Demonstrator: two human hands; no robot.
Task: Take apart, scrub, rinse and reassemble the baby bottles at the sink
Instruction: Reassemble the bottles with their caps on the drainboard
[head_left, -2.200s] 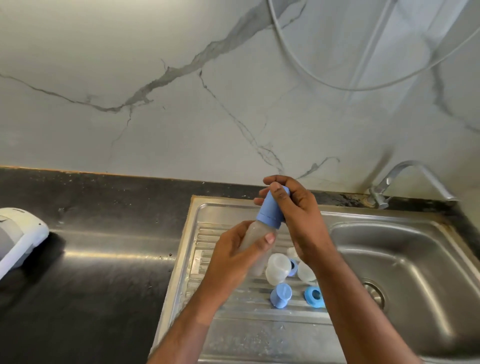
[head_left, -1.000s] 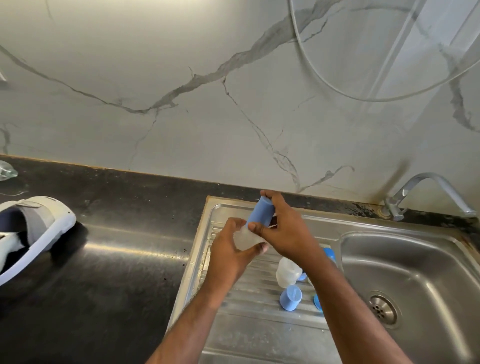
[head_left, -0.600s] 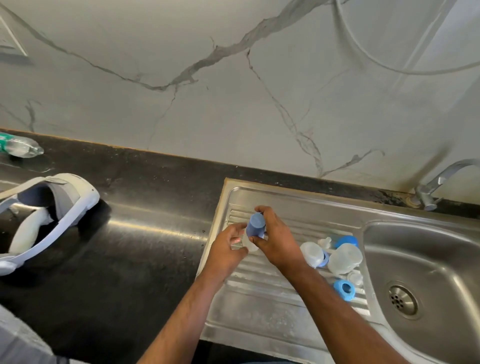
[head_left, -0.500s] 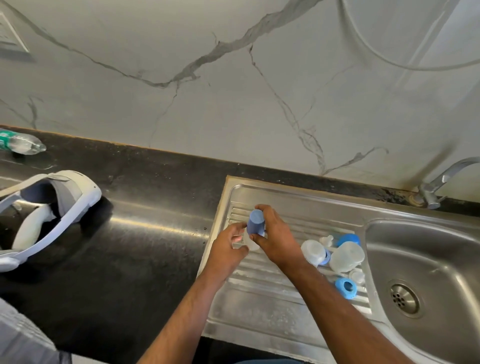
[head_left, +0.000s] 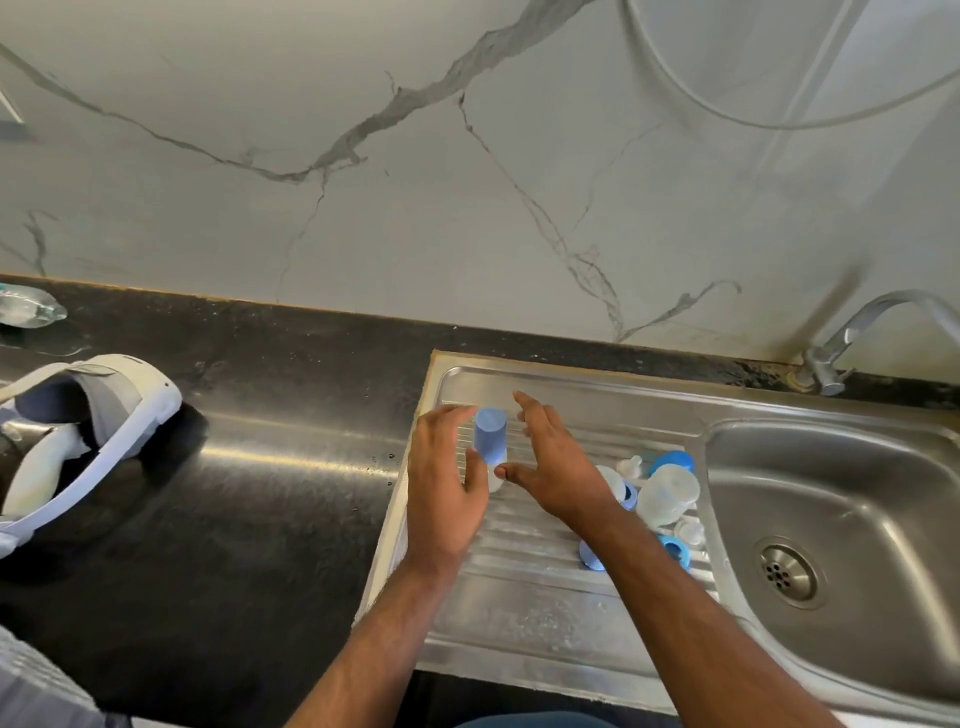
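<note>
A small baby bottle with a tall blue cap (head_left: 490, 435) stands upright on the ribbed steel drainboard (head_left: 519, 597) near its back left corner. My left hand (head_left: 445, 486) and my right hand (head_left: 556, 467) flank it with fingers spread and straight, holding nothing. To the right lie loose parts: a clear bottle (head_left: 667, 493), another clear bottle with a blue ring (head_left: 618, 488), a nipple (head_left: 629, 466), a blue cap (head_left: 672, 460), a blue ring (head_left: 675, 552) and a blue cap (head_left: 591, 556) partly behind my right forearm.
The sink basin (head_left: 852, 530) with its drain lies to the right, and the tap (head_left: 852, 338) stands at the back right. On the black counter at left sit a white headset (head_left: 88, 441) and a plastic water bottle (head_left: 31, 307). A marble wall rises behind.
Both hands lowered the capped bottle onto the drainboard, stood it upright and let go. Their fingers have opened away from it. The view has shifted left and down.
</note>
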